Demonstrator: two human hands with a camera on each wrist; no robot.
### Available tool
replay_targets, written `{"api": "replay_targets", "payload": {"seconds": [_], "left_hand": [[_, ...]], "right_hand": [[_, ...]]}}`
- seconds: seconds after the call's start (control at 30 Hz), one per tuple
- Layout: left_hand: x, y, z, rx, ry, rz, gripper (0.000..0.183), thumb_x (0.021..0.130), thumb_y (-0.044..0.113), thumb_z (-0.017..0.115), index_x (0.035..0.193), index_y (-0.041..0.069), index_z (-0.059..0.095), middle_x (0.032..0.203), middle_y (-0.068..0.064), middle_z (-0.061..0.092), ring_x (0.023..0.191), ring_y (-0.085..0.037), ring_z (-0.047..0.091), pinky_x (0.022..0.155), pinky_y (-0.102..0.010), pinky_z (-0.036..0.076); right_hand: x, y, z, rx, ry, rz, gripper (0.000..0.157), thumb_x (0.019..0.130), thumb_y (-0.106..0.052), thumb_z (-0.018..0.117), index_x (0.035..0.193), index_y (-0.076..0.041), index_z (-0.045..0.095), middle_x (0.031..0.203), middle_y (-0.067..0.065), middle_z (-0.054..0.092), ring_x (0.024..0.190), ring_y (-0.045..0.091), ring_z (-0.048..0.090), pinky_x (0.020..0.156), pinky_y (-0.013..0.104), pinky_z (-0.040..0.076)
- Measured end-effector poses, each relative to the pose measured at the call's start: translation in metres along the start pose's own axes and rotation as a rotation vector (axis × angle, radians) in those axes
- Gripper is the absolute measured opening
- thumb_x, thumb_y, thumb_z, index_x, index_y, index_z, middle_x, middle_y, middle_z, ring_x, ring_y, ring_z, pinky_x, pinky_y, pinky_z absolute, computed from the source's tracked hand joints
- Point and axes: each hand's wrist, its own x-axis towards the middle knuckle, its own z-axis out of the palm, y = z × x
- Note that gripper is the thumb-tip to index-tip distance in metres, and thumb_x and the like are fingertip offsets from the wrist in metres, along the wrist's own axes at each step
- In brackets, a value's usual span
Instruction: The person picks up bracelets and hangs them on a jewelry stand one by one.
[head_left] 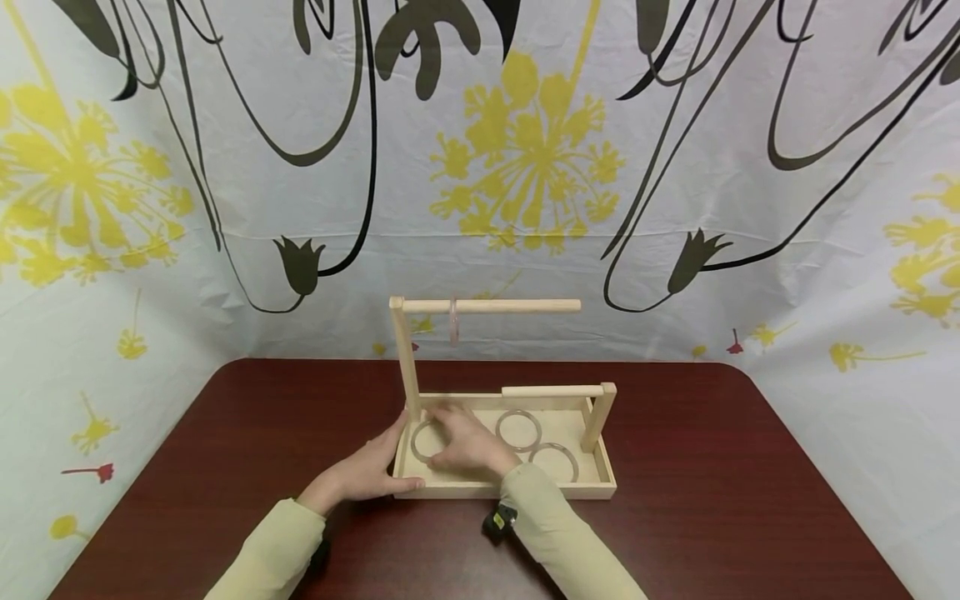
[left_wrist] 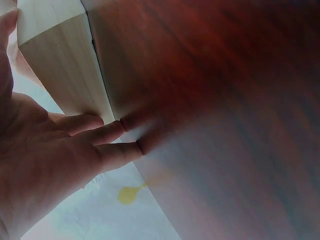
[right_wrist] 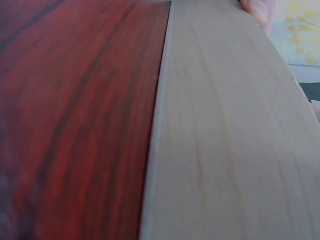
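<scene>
A light wooden tray (head_left: 510, 492) with two upright posts stands on the table. My left hand (head_left: 372, 468) braces its left end: thumb over the front wall near the corner, other fingers against the outer side. The left wrist view shows those fingers nearly straight along the tray's end wall (left_wrist: 67, 65). Inside the tray, my right hand (head_left: 468, 442) holds a clear ring (head_left: 415, 444) at the left end, thumb at its near rim and fingertips at its far rim. Part of that ring is hidden under the hand. Two more clear rings (head_left: 518, 412) lie to the right.
From the tall left post extends a long wooden rod (head_left: 525, 306), with one ring (head_left: 453, 323) hanging on it. A shorter rod (head_left: 551, 391) points left from the low right post (head_left: 597, 419). Behind the dark red table (head_left: 690, 467) hangs a flower-patterned cloth (head_left: 525, 275).
</scene>
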Motion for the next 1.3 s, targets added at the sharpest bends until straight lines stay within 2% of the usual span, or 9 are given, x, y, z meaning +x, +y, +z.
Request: {"api": "replay_targets", "payload": {"seconds": [0.27,0.63,0.9,1.1,1.3], "left_hand": [[0.0,-0.001,0.001,0.0,-0.002,0.02,0.106,0.087,0.034,0.073,0.15,-0.01,0.0,0.155,-0.029,0.012,0.137,-0.042,0.026,0.104,-0.058,0.029],[-0.001,0.0,0.0,-0.001,-0.008,-0.002,0.106,0.087,0.036,0.073,0.151,-0.008,0.001,0.156,-0.027,0.009,0.139,-0.043,0.021,0.105,-0.059,0.026],[0.0,0.001,0.0,0.002,-0.018,-0.004,0.105,0.088,0.034,0.072,0.15,-0.009,0.0,0.156,-0.028,0.008,0.14,-0.043,0.019,0.106,-0.059,0.025],[0.0,0.001,-0.001,-0.004,-0.024,-0.022,0.105,0.088,0.035,0.071,0.151,-0.007,-0.001,0.156,-0.027,0.006,0.14,-0.044,0.018,0.106,-0.062,0.023],[0.0,0.0,0.0,-0.005,-0.008,0.016,0.107,0.087,0.035,0.072,0.15,-0.009,-0.001,0.156,-0.028,0.007,0.139,-0.043,0.019,0.106,-0.059,0.026]], "right_hand": [[-0.001,-0.001,-0.002,0.062,0.039,-0.038,0.085,0.068,-0.021,0.085,0.143,-0.006,0.047,0.143,0.018,0.043,0.13,0.033,0.038,0.103,0.05,0.036],[-0.007,0.003,-0.007,0.106,0.096,-0.066,0.075,0.072,-0.026,0.082,0.136,0.0,0.053,0.141,0.018,0.046,0.128,0.031,0.041,0.102,0.046,0.038],[-0.016,-0.003,-0.015,0.164,0.121,-0.072,0.074,0.073,-0.026,0.081,0.138,-0.003,0.053,0.134,0.016,0.048,0.112,0.03,0.052,0.091,0.043,0.046],[-0.025,-0.008,-0.02,0.201,0.143,-0.097,0.074,0.073,-0.025,0.08,0.138,-0.004,0.053,0.134,0.013,0.048,0.114,0.026,0.05,0.093,0.043,0.045],[-0.03,-0.014,-0.023,0.184,0.16,-0.128,0.072,0.072,-0.025,0.081,0.136,-0.003,0.055,0.134,0.013,0.049,0.119,0.026,0.047,0.096,0.045,0.043]]}}
